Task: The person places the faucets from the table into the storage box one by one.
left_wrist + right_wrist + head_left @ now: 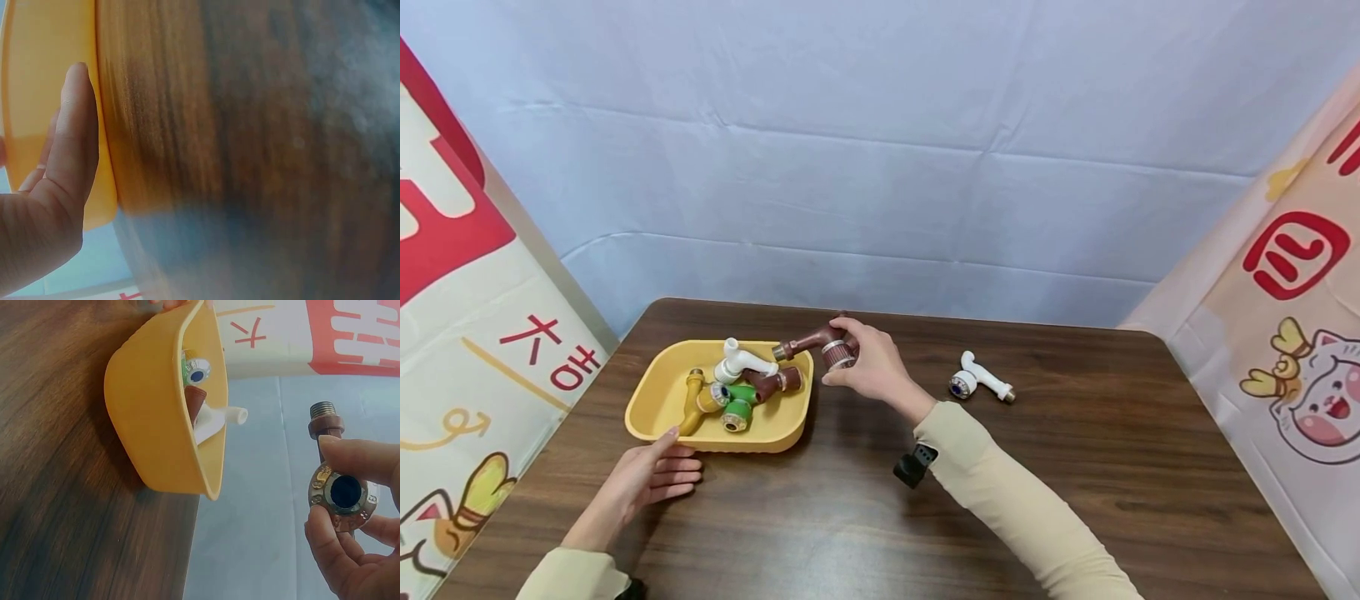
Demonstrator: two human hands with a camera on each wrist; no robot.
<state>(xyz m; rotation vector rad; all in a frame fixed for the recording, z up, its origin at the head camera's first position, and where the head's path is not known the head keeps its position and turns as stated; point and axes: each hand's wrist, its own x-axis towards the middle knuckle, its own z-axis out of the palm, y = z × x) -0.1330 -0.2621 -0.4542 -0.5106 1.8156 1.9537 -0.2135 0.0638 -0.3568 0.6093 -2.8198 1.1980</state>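
My right hand holds a brown faucet near the right end of a yellow basin. In the right wrist view, thumb and fingers grip the sides of its round handle, and the threaded end points up. My left hand is at the basin's near left side, thumb over the rim and fingers against the outer wall. Inside the basin lie a white faucet, another brown faucet, a green faucet and a yellow faucet.
Another white faucet lies on the dark wooden table, right of my right hand. A pale blue cloth hangs behind the table. Printed banners flank both sides.
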